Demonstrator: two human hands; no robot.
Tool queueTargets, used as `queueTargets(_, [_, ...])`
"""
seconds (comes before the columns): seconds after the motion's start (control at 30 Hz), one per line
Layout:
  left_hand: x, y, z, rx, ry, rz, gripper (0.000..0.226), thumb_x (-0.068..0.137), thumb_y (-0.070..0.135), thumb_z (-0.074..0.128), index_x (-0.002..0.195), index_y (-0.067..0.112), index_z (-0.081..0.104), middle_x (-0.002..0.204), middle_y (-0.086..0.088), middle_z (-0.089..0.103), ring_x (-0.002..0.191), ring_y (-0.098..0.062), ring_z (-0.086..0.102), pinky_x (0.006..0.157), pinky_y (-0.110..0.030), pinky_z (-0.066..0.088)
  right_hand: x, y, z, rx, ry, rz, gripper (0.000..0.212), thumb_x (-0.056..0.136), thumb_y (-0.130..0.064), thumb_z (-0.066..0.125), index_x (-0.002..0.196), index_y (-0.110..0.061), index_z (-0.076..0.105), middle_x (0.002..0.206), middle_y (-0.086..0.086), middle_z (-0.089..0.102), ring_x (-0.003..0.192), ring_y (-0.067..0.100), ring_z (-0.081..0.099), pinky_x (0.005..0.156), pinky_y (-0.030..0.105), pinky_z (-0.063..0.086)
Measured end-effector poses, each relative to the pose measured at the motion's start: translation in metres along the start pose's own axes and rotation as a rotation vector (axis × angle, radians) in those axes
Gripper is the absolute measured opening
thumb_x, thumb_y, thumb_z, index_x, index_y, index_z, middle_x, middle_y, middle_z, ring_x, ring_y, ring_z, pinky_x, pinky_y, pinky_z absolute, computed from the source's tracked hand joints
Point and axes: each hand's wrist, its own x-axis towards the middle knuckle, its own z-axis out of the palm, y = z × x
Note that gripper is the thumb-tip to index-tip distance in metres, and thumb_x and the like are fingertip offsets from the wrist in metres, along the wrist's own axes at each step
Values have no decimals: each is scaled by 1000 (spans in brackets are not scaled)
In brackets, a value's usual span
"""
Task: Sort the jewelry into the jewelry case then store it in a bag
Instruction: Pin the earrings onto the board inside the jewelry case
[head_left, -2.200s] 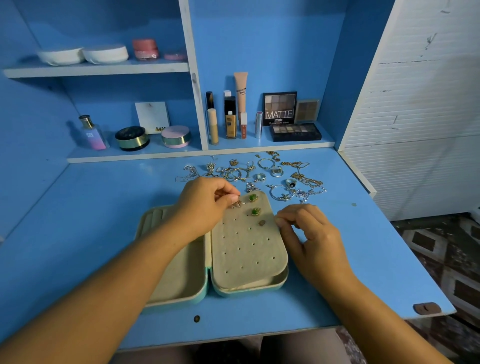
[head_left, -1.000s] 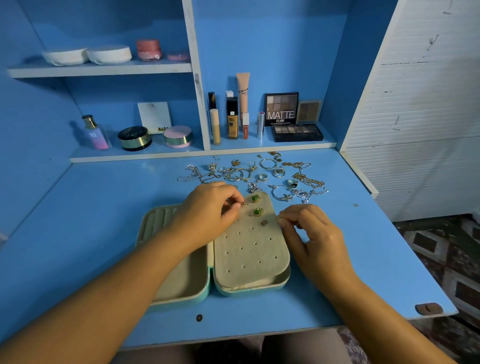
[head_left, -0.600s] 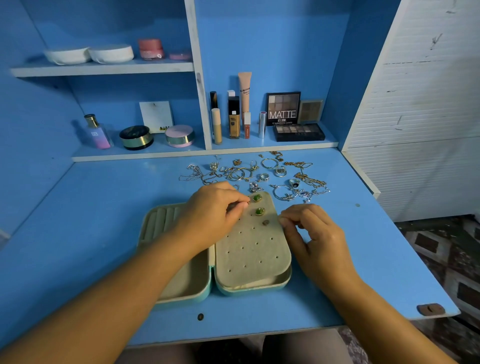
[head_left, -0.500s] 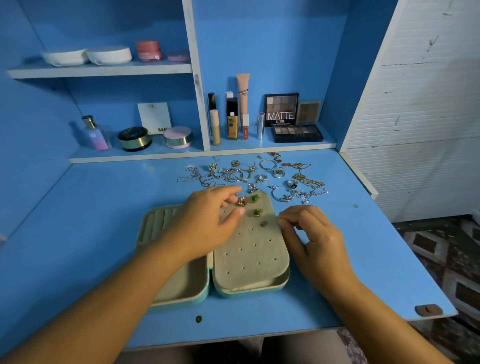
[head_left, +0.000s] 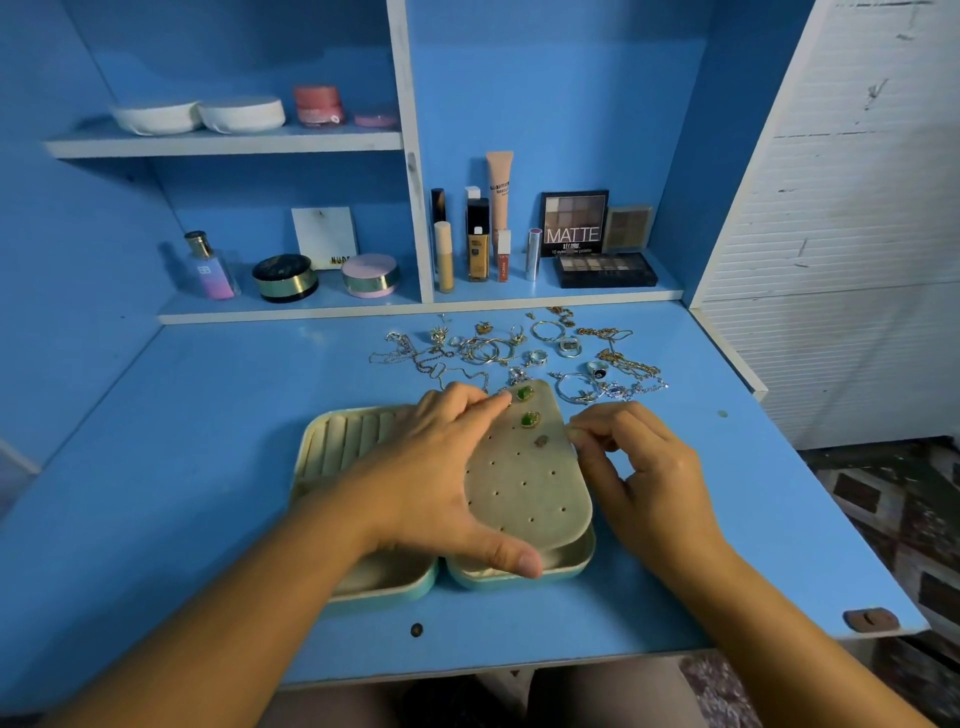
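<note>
- Fingers (head_left: 483, 406) of the left hand (head_left: 436, 467) lie stretched and slightly spread across the left part of the earring panel (head_left: 524, 499). Their tips reach its far edge, and the thumb is splayed out along the near rim of the jewelry case (head_left: 384, 592).
- Right hand (head_left: 644, 478): the fingers are curled, with thumb and forefinger tips (head_left: 574, 430) pinched together on the panel's right edge. The other fingers are tucked loosely behind.
- The jewelry case lies open and flat on the blue desk (head_left: 208, 467), teal outside and beige inside. Its left half shows ring rolls, and the pierced panel sits over its right half, raised a little above the rim.
- Two green-stoned earrings (head_left: 525, 393) (head_left: 530, 419) sit in the panel's far holes, with a small brownish stud (head_left: 541, 441) just nearer than them. The remaining holes are bare.
- Loose jewelry (head_left: 519, 353) is strewn on the desk just beyond the case: chains, hoops, bangles and rings in silver and gold tones. The nearest pieces almost touch the panel's far edge.
- Beyond the case, further back, a low shelf carries a perfume bottle (head_left: 208, 267), round compacts, tubes and bottles of make-up, and a "MATTE" eyeshadow palette (head_left: 574, 223).
- No bag can be made out around the case.
</note>
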Motion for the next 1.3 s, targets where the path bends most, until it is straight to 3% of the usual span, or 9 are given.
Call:
queueTargets(0.23, [-13, 0, -2, -98, 50, 4, 145, 44, 82, 74, 153, 35, -9, 141, 30, 2, 139, -1, 9, 119, -39, 25, 23, -23, 2, 84, -8, 4, 10, 89, -16, 61, 89, -9, 67, 90, -5, 66, 80, 8, 60, 71, 23, 50])
queueTargets(0.37, [-19, -10, 2, -230, 144, 46, 140, 44, 83, 71, 154, 37, -3, 145, 25, 9, 143, -4, 14, 118, -41, 28, 35, -46, 7, 187, -72, 126, 11, 88, -23, 59, 93, -27, 68, 86, -11, 69, 80, 7, 62, 70, 18, 49])
queueTargets(0.47, [-25, -17, 3, -350, 188, 38, 133, 46, 77, 71, 153, 41, 1, 147, 19, 17, 142, -7, 20, 116, -44, 31, 39, -59, 8, 297, -197, 193, 28, 94, -16, 56, 98, -42, 64, 92, -18, 69, 86, 5, 62, 72, 13, 47])
queueTargets(0.6, [-28, -19, 6, -409, 235, 55, 127, 49, 72, 71, 154, 36, 10, 149, 13, 23, 142, -6, 23, 116, -43, 30, 40, -59, 7, 307, -275, 239, 39, 97, -10, 46, 107, -44, 61, 98, -20, 65, 83, 4, 58, 66, 16, 49])
queueTargets(0.7, [-28, -21, 7, -406, 212, 51, 129, 48, 73, 68, 155, 35, 6, 152, 15, 18, 144, -6, 19, 118, -44, 27, 46, -33, 0, 125, -260, 308, 39, 98, -10, 44, 107, -45, 58, 106, -21, 62, 85, -6, 54, 67, 4, 39])
queueTargets(0.77, [-28, -21, 7, -418, 210, 59, 128, 48, 72, 68, 155, 34, 7, 152, 14, 20, 144, -6, 19, 118, -44, 26, 50, -7, -7, -77, -261, 359, 34, 96, -8, 46, 112, -32, 64, 110, -10, 60, 82, 0, 52, 67, 11, 34])
queueTargets(0.87, [-28, -22, 7, -460, 229, 73, 126, 49, 71, 70, 154, 34, 12, 150, 13, 25, 142, -6, 24, 117, -45, 29, 55, 28, -14, -308, -328, 350, 26, 93, -9, 53, 111, -22, 68, 113, 2, 60, 94, 20, 56, 76, 24, 37])
queueTargets(1.03, [-29, -23, 8, -539, 244, 87, 123, 49, 66, 74, 154, 33, 17, 146, 13, 32, 140, -6, 30, 115, -44, 33, 73, 53, -7, -461, -517, 211, 20, 91, -17, 59, 104, -25, 70, 111, 2, 64, 107, 28, 53, 92, 38, 43])
queueTargets(1.3, [-29, -26, 11, -593, 267, 111, 118, 50, 63, 77, 151, 35, 23, 140, 11, 40, 134, -9, 40, 111, -45, 39, 103, 55, -9, -698, -679, 208, 14, 92, -33, 58, 101, -37, 68, 124, -3, 54, 113, 23, 41, 95, 35, 37])
